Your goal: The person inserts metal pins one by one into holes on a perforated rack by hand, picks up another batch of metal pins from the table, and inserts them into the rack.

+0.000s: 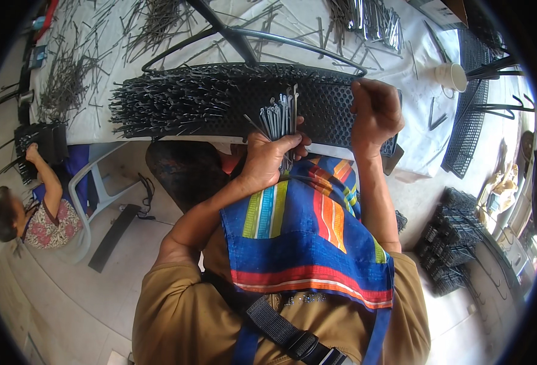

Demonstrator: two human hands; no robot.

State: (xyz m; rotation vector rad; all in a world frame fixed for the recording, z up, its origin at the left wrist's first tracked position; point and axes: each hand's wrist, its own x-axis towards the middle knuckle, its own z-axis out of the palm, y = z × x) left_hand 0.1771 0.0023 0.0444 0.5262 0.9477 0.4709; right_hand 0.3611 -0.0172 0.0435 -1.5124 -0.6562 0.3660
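A bundle of thin metal rods (274,117) with small looped or flattened heads stands upright in my left hand (265,157), its fingers wrapped round the lower part. Beside it on the table edge lies a long black perforated rack (326,109). Dark rods (171,100) crowd the rack's left part, standing in its holes, while bare holes show on the right. Over the rack's right end is my right hand (378,115), closed with the fingers curled in. Whether something small sits in those fingers is hidden.
A dark tubular metal frame (293,38) crosses above the rack. Loose rods (73,73) lie scattered on the white-covered table (424,143). A pale cup (451,77) stands at the right. Far left, another person (43,213) works beside a chair (92,188). Black racks (448,243) are stacked lower right.
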